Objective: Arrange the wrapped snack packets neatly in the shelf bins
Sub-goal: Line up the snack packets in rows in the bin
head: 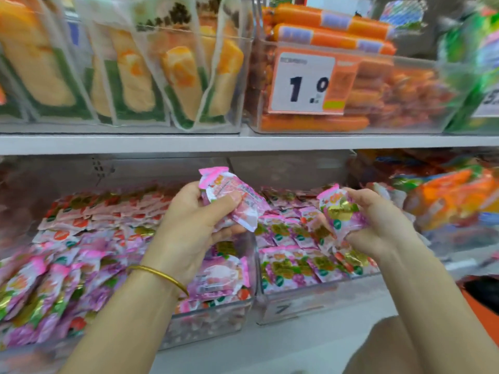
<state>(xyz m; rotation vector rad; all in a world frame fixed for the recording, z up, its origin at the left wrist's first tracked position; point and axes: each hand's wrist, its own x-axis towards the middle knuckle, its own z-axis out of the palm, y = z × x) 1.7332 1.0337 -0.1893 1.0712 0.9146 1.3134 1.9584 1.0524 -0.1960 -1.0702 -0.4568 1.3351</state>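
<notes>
The left grip point(189, 228) holds pink packets point(235, 198) over a clear bin point(210, 319). The right grip point(378, 225) holds a shiny packet point(339, 211). Orange sausages point(332, 31) and a price tag point(302, 82) sit above.

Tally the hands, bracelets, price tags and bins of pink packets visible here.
Hands: 2, left hand, right hand
Bracelet: 1
Price tags: 2, the second cut off
Bins of pink packets: 2, left bin, right bin
Total: 7
</notes>
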